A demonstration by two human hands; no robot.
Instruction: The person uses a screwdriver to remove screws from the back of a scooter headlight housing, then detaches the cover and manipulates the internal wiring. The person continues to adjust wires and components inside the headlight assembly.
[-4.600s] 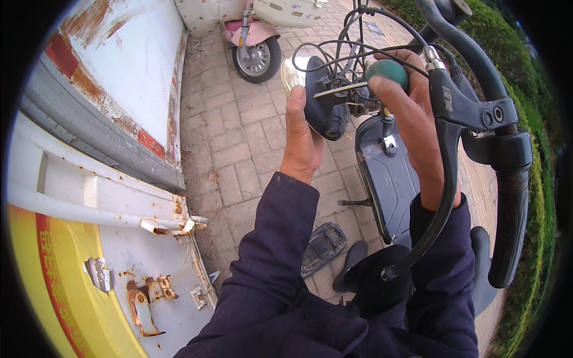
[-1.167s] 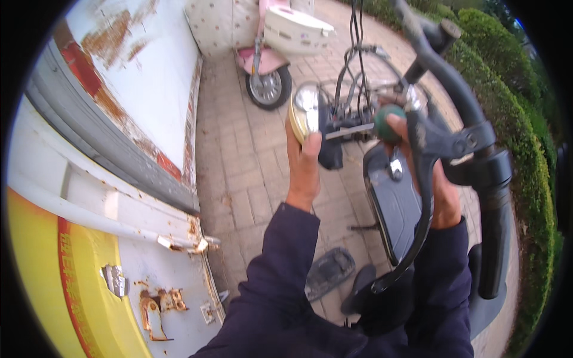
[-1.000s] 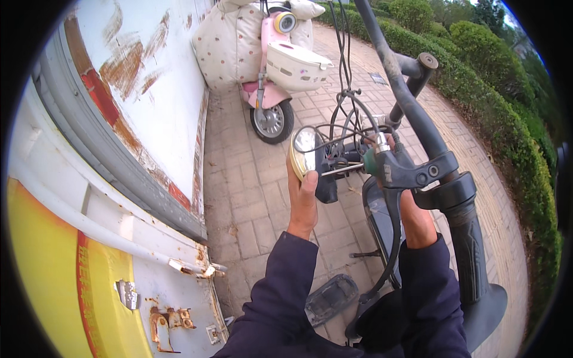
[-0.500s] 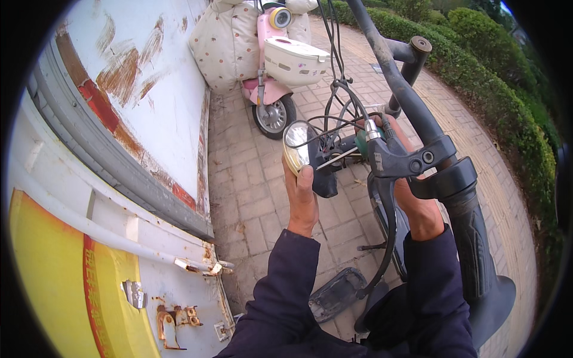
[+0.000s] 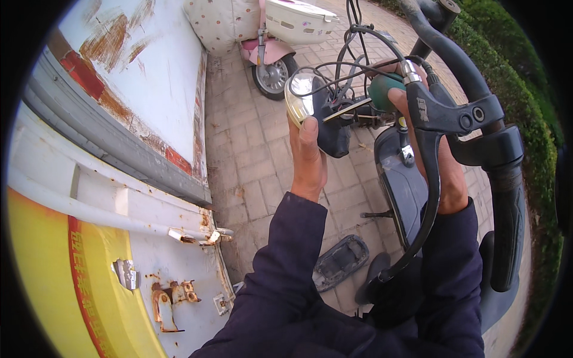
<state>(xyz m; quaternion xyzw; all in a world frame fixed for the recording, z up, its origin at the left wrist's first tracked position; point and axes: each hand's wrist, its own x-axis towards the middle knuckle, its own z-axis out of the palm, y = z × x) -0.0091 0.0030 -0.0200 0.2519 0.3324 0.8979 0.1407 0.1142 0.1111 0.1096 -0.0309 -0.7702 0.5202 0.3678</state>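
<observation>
My left hand (image 5: 307,156) is closed round a headlight (image 5: 302,95) with a clear lens and a black back housing (image 5: 333,136), its thumb on the rim. Behind the brake lever (image 5: 431,164), my right hand (image 5: 452,179) grips the green handle of a screwdriver (image 5: 382,91), with the thumb lying along it. The screwdriver's thin shaft points left at the back of the headlight; whether its tip touches a screw I cannot tell. Black cables (image 5: 353,62) loop loosely over the headlight and up past the handlebar (image 5: 471,74). The lever hides part of my right hand.
The handlebar's black grip (image 5: 507,221) hangs at the right. A grey deck (image 5: 401,188) and a dark, tray-like part (image 5: 341,262) are below on the paving. To the left stands a rusty white metal panel (image 5: 149,238). A pink scooter (image 5: 274,53) is ahead, a hedge (image 5: 513,119) at right.
The handlebar and brake lever have shifted right and up in view. More of the screwdriver's green handle and my right thumb now shows. My left hand still holds the headlight.
</observation>
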